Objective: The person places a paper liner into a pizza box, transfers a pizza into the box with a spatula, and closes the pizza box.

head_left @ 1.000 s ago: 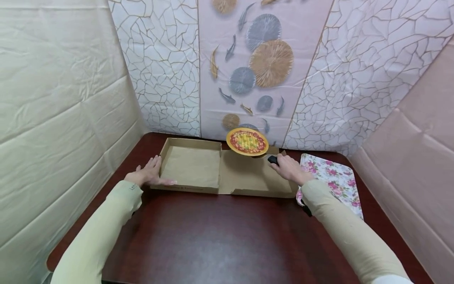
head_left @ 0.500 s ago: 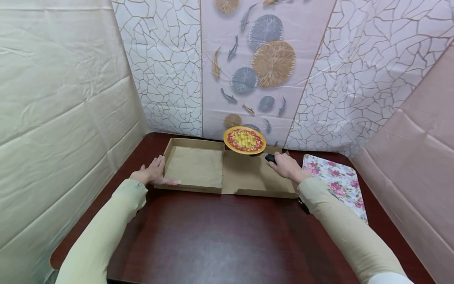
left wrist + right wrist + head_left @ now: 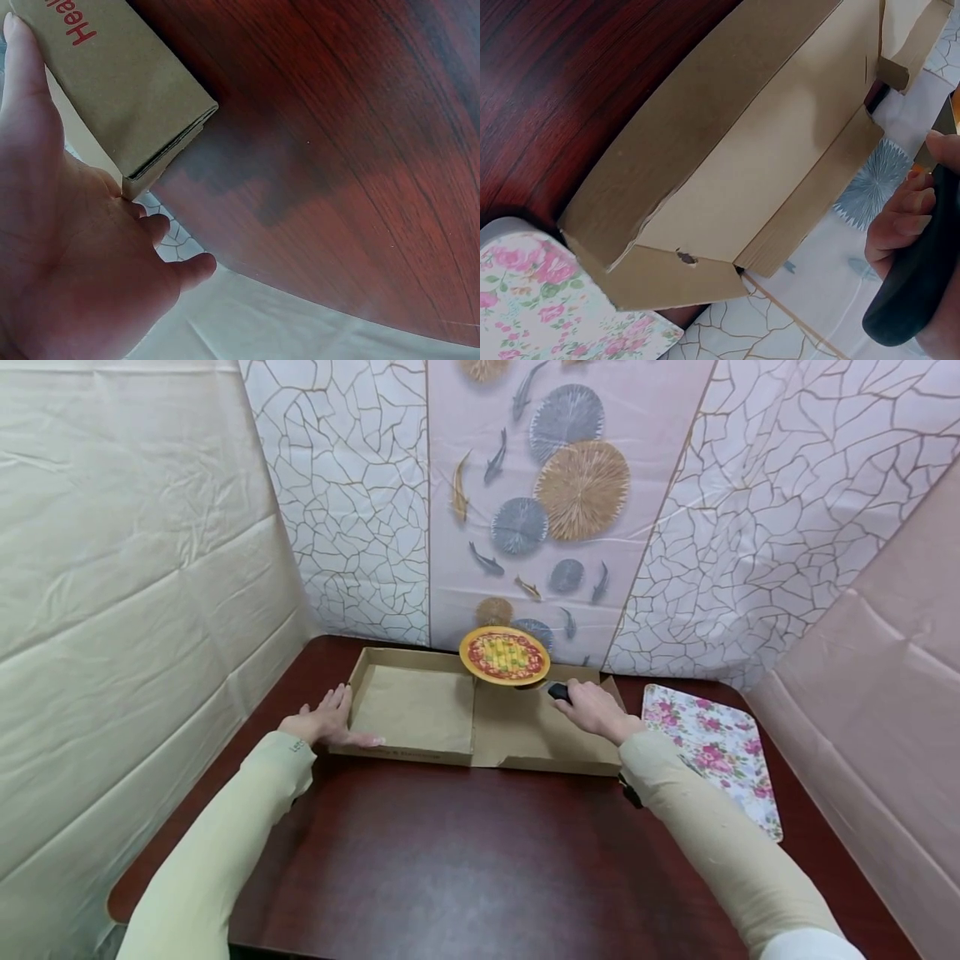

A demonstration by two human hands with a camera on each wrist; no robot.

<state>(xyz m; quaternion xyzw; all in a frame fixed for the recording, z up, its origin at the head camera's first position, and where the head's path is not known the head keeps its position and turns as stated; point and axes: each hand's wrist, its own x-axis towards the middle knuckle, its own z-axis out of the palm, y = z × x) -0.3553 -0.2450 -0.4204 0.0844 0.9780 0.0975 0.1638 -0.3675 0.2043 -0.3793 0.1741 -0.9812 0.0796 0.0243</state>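
Note:
My right hand (image 3: pixel 592 708) grips the black handle (image 3: pixel 911 292) of a pizza server, its fingers curled round it. On the server rests a round pizza (image 3: pixel 504 656) with an orange rim, red sauce and yellow topping; it hides most of the blade. The pizza hangs above the back of an unfolded cardboard pizza box (image 3: pixel 412 708), near the fold between tray and lid (image 3: pixel 540 727). My left hand (image 3: pixel 322 718) is spread at the tray's left front corner, fingers along the left side and thumb along the front wall (image 3: pixel 112 82).
A floral board (image 3: pixel 712 752) lies to the right of the box, partly under my right sleeve. A black object (image 3: pixel 630 793) shows beside that sleeve. Fabric-covered walls stand close behind and at both sides of the dark red table (image 3: pixel 450 852).
The right hand has moved left with the server and pizza, bringing the pizza from over the lid towards the tray. The left hand has stayed at the tray's corner.

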